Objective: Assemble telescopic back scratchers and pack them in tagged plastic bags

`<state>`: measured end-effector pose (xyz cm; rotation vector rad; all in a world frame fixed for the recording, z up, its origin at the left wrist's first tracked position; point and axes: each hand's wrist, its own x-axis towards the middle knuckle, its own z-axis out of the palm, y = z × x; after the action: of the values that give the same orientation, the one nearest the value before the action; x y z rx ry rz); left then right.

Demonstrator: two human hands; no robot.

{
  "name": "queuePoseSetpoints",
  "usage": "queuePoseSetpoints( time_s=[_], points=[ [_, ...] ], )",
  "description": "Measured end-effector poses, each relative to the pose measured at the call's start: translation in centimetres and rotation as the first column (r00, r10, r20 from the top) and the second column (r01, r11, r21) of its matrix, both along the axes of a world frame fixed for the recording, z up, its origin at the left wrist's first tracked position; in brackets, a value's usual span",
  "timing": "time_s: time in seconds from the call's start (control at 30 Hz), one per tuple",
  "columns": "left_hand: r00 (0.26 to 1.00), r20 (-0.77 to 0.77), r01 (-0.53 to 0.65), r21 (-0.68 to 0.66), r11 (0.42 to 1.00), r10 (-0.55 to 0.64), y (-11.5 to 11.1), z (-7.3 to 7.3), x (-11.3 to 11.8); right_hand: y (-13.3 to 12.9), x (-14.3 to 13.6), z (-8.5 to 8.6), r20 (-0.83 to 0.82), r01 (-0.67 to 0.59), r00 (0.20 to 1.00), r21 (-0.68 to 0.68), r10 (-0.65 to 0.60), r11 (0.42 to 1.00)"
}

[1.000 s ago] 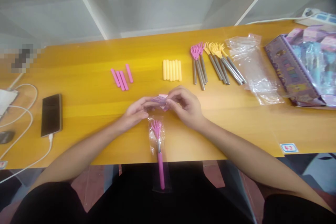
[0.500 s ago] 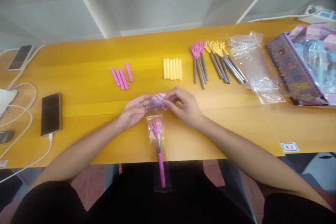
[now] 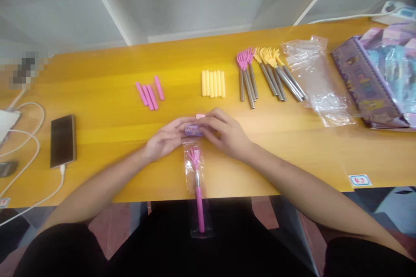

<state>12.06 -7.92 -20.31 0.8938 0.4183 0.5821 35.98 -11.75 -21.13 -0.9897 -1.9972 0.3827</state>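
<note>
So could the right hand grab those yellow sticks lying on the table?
Probably yes. The right hand is busy pinching a small purple card, but the row of short yellow plastic sticks lies just beyond it on the yellow wooden table, with nothing between.

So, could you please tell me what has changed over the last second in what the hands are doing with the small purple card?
The small purple paper card has tipped from facing up to edge-on and come lower, onto the top of the clear plastic bag. The left hand and right hand keep pinching it. The pink back scratcher inside the bag stayed put.
</note>
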Motion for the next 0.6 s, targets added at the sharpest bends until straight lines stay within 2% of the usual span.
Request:
queuePoseSetpoints(
  time_s=[0.23, 0.4, 0.5, 0.6],
  points=[
    [1.000, -0.007, 0.021, 0.012, 1.000, -0.021, 0.00, -0.23, -0.25, -0.30, 0.15, 0.46, 0.026, -0.101, 0.994, -0.056, 0.102, 0.993],
    [1.000, -0.008, 0.010, 0.006, 1.000, -0.010, -0.05, -0.16, -0.25, -0.44, 0.09, 0.65, 0.028, -0.121, 0.992, -0.044, 0.122, 0.992],
    [1.000, -0.001, 0.019, -0.003, 1.000, -0.019, -0.07, 0.21, -0.11, -0.58, 0.08, 0.79, 0.019, -0.005, 1.000, -0.074, 0.007, 0.997],
    [0.998, 0.017, 0.053, -0.002, 0.999, -0.053, -0.04, 0.49, -0.03, -0.44, 0.15, 0.71, 0.003, 0.139, 0.990, -0.153, -0.140, 0.978]
  ],
)
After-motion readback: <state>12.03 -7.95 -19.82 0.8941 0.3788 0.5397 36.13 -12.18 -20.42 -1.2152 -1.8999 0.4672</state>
